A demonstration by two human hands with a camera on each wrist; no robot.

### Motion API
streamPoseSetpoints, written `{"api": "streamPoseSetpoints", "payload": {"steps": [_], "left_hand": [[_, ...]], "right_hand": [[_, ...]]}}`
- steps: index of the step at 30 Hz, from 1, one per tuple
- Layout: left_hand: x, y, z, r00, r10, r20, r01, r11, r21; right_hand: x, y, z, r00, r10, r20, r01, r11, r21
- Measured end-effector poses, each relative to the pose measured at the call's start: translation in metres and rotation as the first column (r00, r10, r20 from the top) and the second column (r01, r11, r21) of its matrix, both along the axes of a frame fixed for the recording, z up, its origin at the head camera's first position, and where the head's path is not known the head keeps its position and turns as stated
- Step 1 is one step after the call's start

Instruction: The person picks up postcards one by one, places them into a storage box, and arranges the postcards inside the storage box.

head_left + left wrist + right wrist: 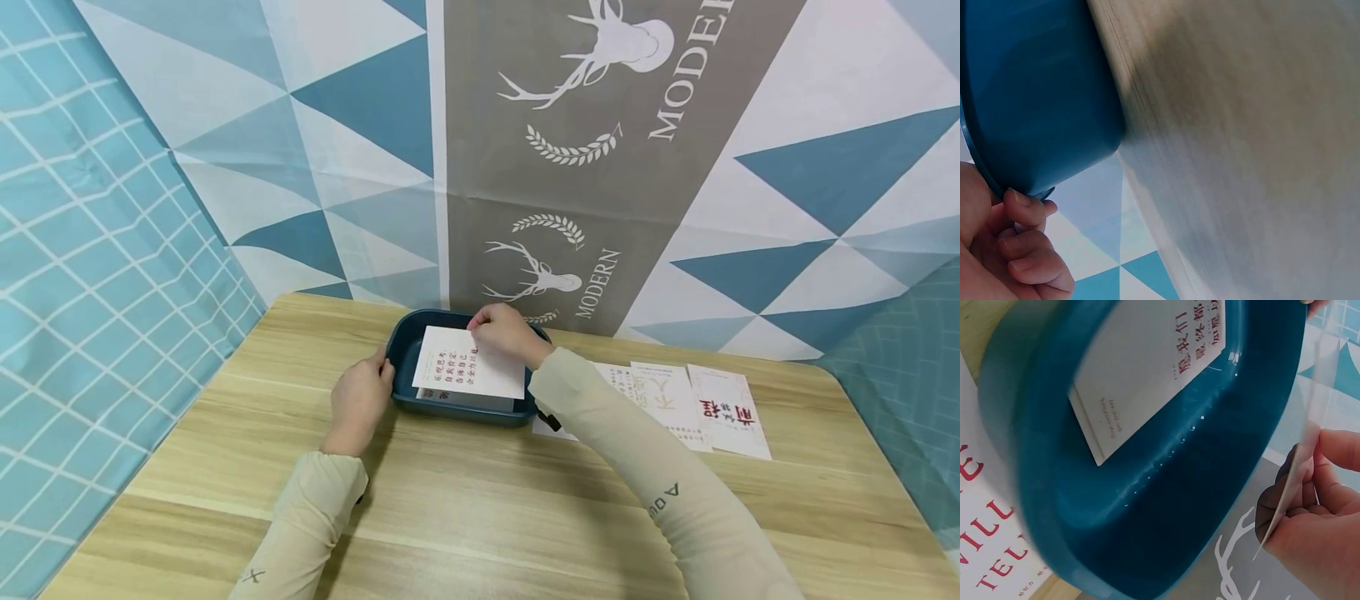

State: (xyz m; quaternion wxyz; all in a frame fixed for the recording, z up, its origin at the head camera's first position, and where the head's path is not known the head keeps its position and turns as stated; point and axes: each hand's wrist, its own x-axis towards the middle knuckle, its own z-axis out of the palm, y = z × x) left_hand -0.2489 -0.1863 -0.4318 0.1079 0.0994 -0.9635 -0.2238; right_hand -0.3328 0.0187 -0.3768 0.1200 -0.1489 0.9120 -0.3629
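Head view shows the card [467,367], long axis running left-right.

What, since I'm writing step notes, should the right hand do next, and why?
Probably lower the pinched card into the blue bin. The right hand holds it by its edge above the bin, where a printed card lies inside, and the left hand grips the rim, which should keep the bin steady.
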Motion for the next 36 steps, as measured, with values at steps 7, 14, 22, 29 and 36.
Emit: {"api": "streamPoseSetpoints", "payload": {"steps": [7,14,22,29,36], "left_hand": [[0.001,0.001,0.001,1.0,-0.004,-0.002,0.004,1.0,0.002],[0.001,0.0,0.001,1.0,-0.006,0.004,0.006,1.0,0.008],[0.001,0.0,0.001,1.0,-0.006,0.002,0.006,1.0,0.011],[0.001,0.0,0.0,1.0,-0.01,-0.005,0.01,1.0,0.013],[0.0,0.0,-0.001,1.0,-0.008,-0.001,0.008,1.0,0.015]], "right_hand": [[-0.001,0.0,-0.006,1.0,-0.012,0.021,0.012,1.0,0.016],[-0.001,0.0,-0.01,1.0,-0.011,0.029,0.01,1.0,0.013],[0.001,0.001,-0.013,1.0,-0.004,0.024,0.004,1.0,0.019],[-0.002,0.0,-0.018,0.999,-0.015,0.041,0.014,1.0,0.014],[-0.004,-0.002,-0.024,0.999,-0.021,0.037,0.02,1.0,0.021]]}}
